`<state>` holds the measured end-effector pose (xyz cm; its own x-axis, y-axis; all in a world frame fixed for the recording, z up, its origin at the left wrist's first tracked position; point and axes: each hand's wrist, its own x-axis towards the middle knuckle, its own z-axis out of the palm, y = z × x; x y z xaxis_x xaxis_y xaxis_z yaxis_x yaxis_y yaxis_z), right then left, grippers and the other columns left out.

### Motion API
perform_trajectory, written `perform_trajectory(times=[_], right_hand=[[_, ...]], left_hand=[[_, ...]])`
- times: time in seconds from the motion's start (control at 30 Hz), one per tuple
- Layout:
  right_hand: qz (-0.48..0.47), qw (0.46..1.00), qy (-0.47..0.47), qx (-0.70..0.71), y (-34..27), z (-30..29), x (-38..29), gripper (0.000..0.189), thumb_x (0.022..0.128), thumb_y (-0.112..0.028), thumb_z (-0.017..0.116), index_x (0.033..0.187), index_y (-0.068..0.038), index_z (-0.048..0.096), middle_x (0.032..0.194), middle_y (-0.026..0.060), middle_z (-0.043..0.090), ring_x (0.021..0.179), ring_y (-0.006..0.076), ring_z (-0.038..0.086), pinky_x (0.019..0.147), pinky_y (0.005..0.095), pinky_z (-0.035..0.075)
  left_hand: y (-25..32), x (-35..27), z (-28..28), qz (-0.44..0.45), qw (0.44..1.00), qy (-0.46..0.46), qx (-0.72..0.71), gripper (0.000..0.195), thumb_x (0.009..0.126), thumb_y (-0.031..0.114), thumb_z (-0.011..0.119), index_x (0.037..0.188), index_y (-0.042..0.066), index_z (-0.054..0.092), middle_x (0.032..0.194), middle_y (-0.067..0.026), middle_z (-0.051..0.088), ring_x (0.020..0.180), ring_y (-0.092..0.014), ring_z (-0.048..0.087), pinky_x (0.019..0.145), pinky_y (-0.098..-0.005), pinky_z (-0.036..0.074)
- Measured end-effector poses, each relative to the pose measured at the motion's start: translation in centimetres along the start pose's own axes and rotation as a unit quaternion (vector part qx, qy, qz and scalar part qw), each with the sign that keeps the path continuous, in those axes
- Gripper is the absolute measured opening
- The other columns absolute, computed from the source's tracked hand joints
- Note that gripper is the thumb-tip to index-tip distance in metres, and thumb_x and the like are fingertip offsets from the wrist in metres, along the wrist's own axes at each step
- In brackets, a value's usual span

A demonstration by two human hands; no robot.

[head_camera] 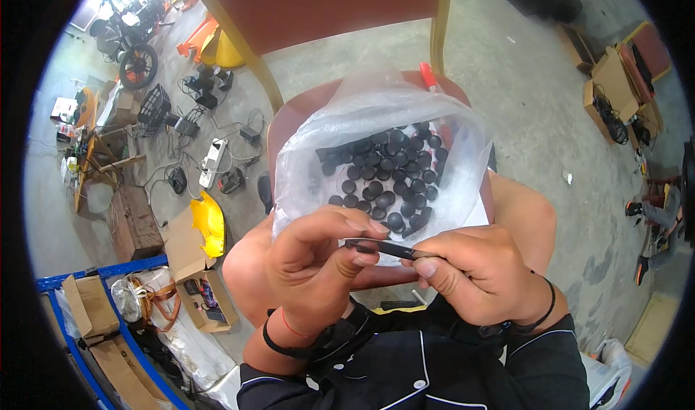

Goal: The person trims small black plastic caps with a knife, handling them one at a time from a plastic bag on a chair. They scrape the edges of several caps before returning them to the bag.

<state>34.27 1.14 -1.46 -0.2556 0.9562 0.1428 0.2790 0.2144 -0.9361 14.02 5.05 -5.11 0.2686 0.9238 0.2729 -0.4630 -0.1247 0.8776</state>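
Observation:
My left hand (309,258) pinches a small black piece (362,246) between thumb and fingers. In my right hand (475,271) is a narrow dark flat strip (399,249), possibly a blade, whose left end reaches that piece. Just beyond both hands an open translucent plastic bag (301,155) rests on a red chair seat (290,109). Many small round black caps (399,157) lie inside it, loosely heaped. My fingers cover part of the black piece, so its full shape is hidden.
A red-capped marker (428,76) lies behind the bag. On the floor to the left are a white power strip (213,163), cables, a battery pack (232,179) and a yellow plastic part (208,224). A blue-framed shelf (117,301) stands at lower left. Another person's legs (654,212) show far right.

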Motion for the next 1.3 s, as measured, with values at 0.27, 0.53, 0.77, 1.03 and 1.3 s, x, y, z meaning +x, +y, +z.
perform_trajectory(times=[0.27,0.53,0.77,1.03,1.3], right_hand=[[0.010,1.000,-0.008,0.000,-0.2,-0.2,0.0,0.009,0.090,-0.006,0.064,0.094,0.001,0.068,0.072,0.0140,0.065,0.063,0.0279,0.067,0.056,0.0338,0.051],[0.026,0.999,-0.028,-0.001,0.3,-0.5,0.0,0.017,0.097,-0.011,0.059,0.093,0.004,0.068,0.070,0.0089,0.066,0.058,0.0137,0.064,0.053,0.0261,0.048],[0.032,0.999,-0.025,-0.016,0.1,-0.4,0.0,0.015,0.097,-0.008,0.059,0.094,0.004,0.068,0.070,0.0094,0.066,0.058,0.0140,0.064,0.053,0.0259,0.049],[0.019,1.000,-0.005,-0.023,0.3,-0.1,-0.1,0.015,0.097,-0.009,0.060,0.094,0.003,0.068,0.071,0.0099,0.067,0.058,0.0145,0.064,0.053,0.0261,0.048],[0.008,0.999,-0.009,-0.045,0.6,-0.1,0.2,0.014,0.094,-0.011,0.063,0.093,0.002,0.068,0.072,0.0117,0.067,0.060,0.0207,0.064,0.055,0.0297,0.048]], left_hand=[[0.3,0.1,0.0,-0.010,1.000,-0.010,0.008,0.023,0.089,-0.004,0.067,0.111,-0.003,0.057,0.102,-0.0201,0.065,0.087,-0.019,0.061,0.080,-0.0295,0.051],[0.6,0.5,0.0,-0.031,0.998,-0.008,0.056,0.022,0.086,-0.007,0.068,0.106,-0.005,0.061,0.101,-0.0177,0.066,0.090,-0.019,0.062,0.081,-0.0289,0.050],[0.7,0.4,-0.1,-0.022,0.996,-0.005,0.089,0.022,0.085,-0.009,0.067,0.105,-0.005,0.061,0.101,-0.0165,0.066,0.093,-0.020,0.063,0.083,-0.0300,0.050],[0.8,0.3,0.0,-0.008,0.991,0.006,0.133,0.022,0.084,-0.010,0.067,0.104,-0.003,0.061,0.098,-0.0158,0.067,0.093,-0.022,0.064,0.084,-0.0314,0.050],[1.1,0.3,-0.2,-0.017,0.987,0.010,0.158,0.023,0.081,-0.013,0.066,0.102,-0.003,0.064,0.098,-0.0151,0.068,0.090,-0.021,0.064,0.082,-0.0300,0.050]])
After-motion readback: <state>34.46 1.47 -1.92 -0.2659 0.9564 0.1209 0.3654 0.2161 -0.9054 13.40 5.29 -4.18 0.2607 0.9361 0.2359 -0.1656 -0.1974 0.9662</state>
